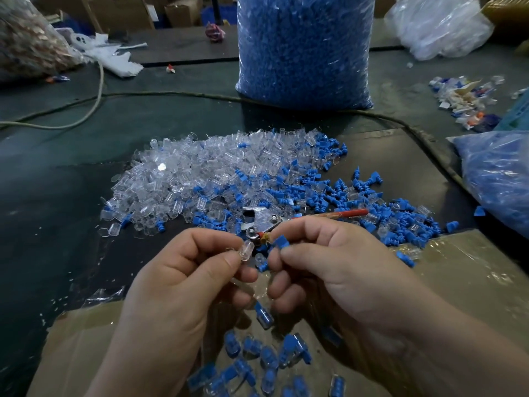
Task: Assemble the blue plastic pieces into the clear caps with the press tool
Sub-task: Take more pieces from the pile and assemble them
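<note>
Both hands are up over the near edge of the surface. The left hand (pixel 186 276) pinches a clear cap (pixel 247 250) between thumb and forefinger. The right hand (pixel 337 267) pinches a blue plastic piece (pixel 282 242) the same way. The two parts sit just beside each other, apart, nothing mated yet.

So this looks like the joining step: piece lined up with cap, insertion not begun. I can't make out which way the cap's mouth faces. The next move calls for turning that open end toward the blue piece and seating its ribbed stem by hand. After that, the pair has to go to the press tool (pixel 262 222), which lies flat just behind the fingers. Its red handle (pixel 343 213) points toward the right edge, and one hand must come free to work it.

There's plenty of stock. A heap of clear caps (pixel 186 173) fills the middle of the surface, and loose blue pieces (pixel 372 207) spread toward the right. A tall bag of blue pieces (pixel 305 47) stands toward the far edge, and a second bag (pixel 498 179) slumps at the right edge. Below the hands, finished units (pixel 257 356), blue inside clear, lie in a cardboard box (pixel 86 339) at the near edge.

As for writing, I can read no brand, label or lettering anywhere, on the tool, the bags or the box.
</note>
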`<state>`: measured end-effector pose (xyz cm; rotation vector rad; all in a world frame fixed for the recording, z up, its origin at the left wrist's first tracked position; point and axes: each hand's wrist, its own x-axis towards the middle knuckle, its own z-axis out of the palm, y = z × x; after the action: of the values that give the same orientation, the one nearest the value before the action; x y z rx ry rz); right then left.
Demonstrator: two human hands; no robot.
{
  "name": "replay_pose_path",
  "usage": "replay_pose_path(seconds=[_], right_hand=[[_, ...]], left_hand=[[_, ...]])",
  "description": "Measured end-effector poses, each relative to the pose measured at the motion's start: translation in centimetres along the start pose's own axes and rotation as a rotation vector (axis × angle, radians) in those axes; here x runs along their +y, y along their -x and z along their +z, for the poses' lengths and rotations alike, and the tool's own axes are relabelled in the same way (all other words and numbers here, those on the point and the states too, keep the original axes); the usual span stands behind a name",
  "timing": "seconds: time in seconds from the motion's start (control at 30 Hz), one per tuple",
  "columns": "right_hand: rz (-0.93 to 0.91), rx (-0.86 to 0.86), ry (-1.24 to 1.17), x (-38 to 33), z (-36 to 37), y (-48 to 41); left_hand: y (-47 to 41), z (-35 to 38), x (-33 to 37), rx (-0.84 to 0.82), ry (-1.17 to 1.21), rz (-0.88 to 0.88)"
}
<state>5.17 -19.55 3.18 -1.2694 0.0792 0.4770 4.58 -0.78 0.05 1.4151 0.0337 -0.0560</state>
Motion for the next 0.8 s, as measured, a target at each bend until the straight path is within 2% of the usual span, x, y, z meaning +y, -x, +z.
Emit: replay_pose_path(seconds=[0.23,0.33,0.47,0.6,0.63,0.8], right_hand=[[-0.051,-0.117,-0.166,-0.4,-0.1,0.3],[-0.046,-0.110,-0.109,-0.4,0.1,0.4],[-0.176,-0.004,0.130,-0.3,0.7,0.8],[-0.505,0.146,0.809,0.2,0.8,1.5],[-0.580,0.156,0.913,0.3,0.9,1.5],[-0.750,0.159,1.065,0.6,1.0,1.1]], left_hand=[[0.1,0.6,0.2,0.072,-0.020,-0.051],[0.2,0.7,0.3,0.060,-0.021,-0.065],[0.2,0.6,0.3,0.062,-0.068,-0.058],[0.3,1.1,0.7,0.025,-0.036,-0.089],[0.4,1.1,0.7,0.005,-0.035,-0.090],[0.6,1.2,1.0,-0.097,-0.048,-0.097]])
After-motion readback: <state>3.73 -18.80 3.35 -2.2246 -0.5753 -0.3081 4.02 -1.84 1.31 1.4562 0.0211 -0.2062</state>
